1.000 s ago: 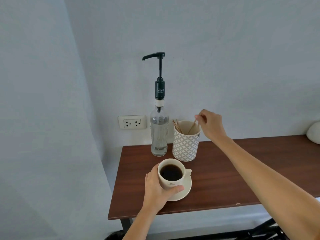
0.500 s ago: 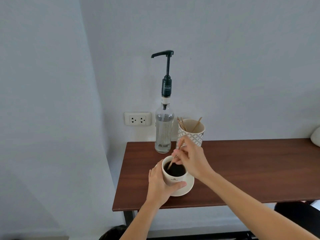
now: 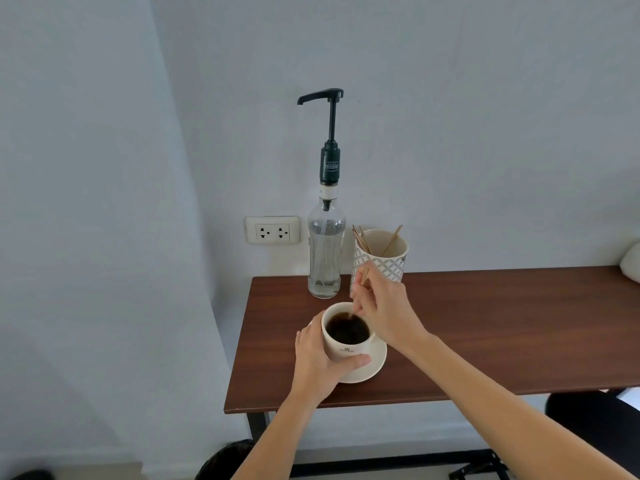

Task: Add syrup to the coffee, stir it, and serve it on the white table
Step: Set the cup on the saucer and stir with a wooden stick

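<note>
Cream ceramic cup (image 3: 346,351) of black coffee, gripped by left hand (image 3: 317,362); right hand (image 3: 382,306) pinches thin wooden stirrer (image 3: 360,292), tip apparently submerged. Brown wooden table (image 3: 485,334), pale wall (image 3: 450,133).

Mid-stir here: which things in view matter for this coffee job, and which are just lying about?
In play: coffee cup, saucer, stir stick, syrup bottle, left hand, right hand.
Lying about: stick holder, wall socket, white object at right edge.

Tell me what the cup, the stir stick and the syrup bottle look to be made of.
Cup: probably glazed ceramic, cream, smooth and opaque with a thick rim. Stir stick: looks like wood or bamboo, thin, tan and matte. Syrup bottle: clear, glass or hard plastic, can't tell which; its pump looks like dark plastic.
</note>
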### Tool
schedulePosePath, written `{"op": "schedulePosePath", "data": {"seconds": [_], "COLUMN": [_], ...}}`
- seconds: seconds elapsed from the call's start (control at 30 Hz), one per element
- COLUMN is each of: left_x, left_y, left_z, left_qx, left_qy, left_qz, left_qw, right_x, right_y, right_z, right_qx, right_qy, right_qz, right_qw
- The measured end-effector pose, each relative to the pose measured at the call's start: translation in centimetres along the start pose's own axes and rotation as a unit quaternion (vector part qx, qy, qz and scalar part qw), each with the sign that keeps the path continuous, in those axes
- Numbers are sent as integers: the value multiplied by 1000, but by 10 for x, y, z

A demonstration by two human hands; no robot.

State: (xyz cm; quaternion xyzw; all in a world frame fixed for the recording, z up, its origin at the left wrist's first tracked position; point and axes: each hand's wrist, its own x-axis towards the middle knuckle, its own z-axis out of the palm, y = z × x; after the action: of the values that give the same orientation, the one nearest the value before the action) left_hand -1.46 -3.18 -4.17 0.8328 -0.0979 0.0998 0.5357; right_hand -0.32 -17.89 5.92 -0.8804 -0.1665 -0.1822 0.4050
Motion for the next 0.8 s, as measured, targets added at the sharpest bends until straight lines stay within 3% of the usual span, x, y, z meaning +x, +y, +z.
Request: {"op": "schedulePosePath", "data": {"seconds": [0.1, 0.27, 0.43, 0.53, 0.63, 0.8], "left_x": [0, 0, -1, 0, 0, -1], "left_y": [0, -1, 2, 2, 2, 3], "left_z": [-1, -1, -1, -2, -2, -1], "left_qx": [3, 11, 6, 9, 12, 13], "left_qy": [4, -3, 0, -2, -3, 0], "left_qz": [-3, -11, -12, -10, -15, -17], "left_qw": [1000, 1000, 1000, 1000, 1000, 1000], "right_x": [-2, 0, 3, -3, 3, 4], "right_y": [6, 0, 9, 2, -3, 10], "right_z": [-6, 10, -5, 5, 12, 0], "right_qx": [-52, 56, -60, -6, 39, -47], "right_qy": [-12, -14, 5, -30, -12, -4], "right_qz": [-23, 38, -21, 12, 35, 12], "right_qw": [998, 998, 998, 999, 999, 999]}}
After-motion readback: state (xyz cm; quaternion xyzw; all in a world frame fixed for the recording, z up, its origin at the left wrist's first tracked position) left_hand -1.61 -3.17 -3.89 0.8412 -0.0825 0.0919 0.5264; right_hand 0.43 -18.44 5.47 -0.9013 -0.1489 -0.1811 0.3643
